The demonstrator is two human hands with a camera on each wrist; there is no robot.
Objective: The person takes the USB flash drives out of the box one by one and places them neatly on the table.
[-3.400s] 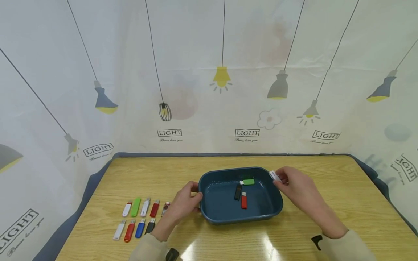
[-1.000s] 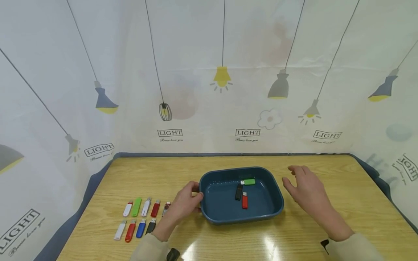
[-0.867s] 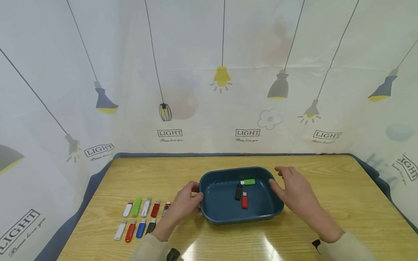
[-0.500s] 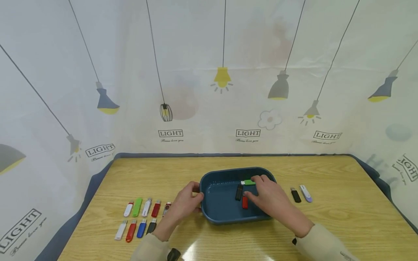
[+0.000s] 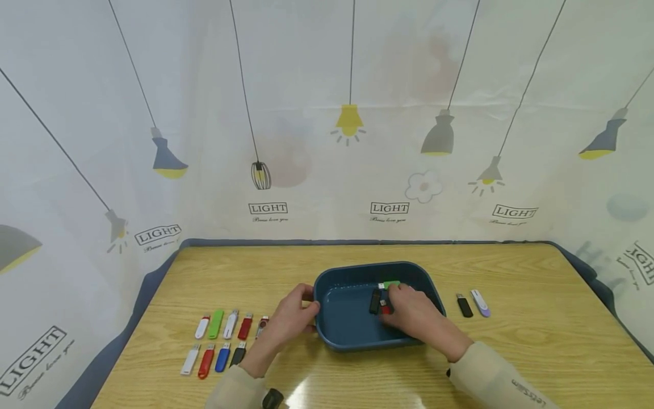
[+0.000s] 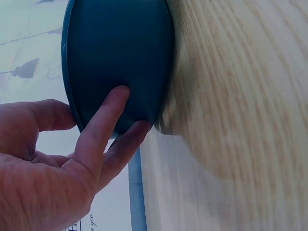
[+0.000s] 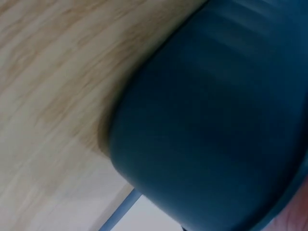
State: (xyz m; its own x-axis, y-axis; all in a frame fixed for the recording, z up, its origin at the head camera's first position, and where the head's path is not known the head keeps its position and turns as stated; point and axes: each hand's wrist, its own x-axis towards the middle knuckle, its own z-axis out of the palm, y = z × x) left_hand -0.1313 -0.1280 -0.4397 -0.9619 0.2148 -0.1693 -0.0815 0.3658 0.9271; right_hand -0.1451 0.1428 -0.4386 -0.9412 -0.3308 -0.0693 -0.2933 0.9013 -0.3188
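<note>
In the head view, a dark blue tray (image 5: 352, 345) stands on the wooden table. My left hand (image 5: 292, 312) holds its left end, thumb at the rim; the left wrist view shows my fingers (image 6: 111, 108) pressed to the outer wall. Inside the tray, my right hand (image 5: 411, 309) reaches down over a red USB stick (image 5: 385, 310) and partly covers it; whether the fingers pinch it is hidden. A black USB stick (image 5: 374, 301) lies just left of it. Behind is a green USB stick (image 5: 391, 283). The right wrist view shows mostly the tray's outer wall (image 7: 202, 115).
Right of the tray, a black USB stick (image 5: 464, 305) and a white-and-purple one (image 5: 480, 303) lie side by side. Two rows of USB sticks (image 5: 222, 358) lie at the left, partly behind my left forearm. A printed curtain (image 5: 327, 170) hangs behind the table.
A white USB stick that my right hand carried out now lies on the table to the right. That hand has come back into the tray, onto the red stick. My left hand stays put.
</note>
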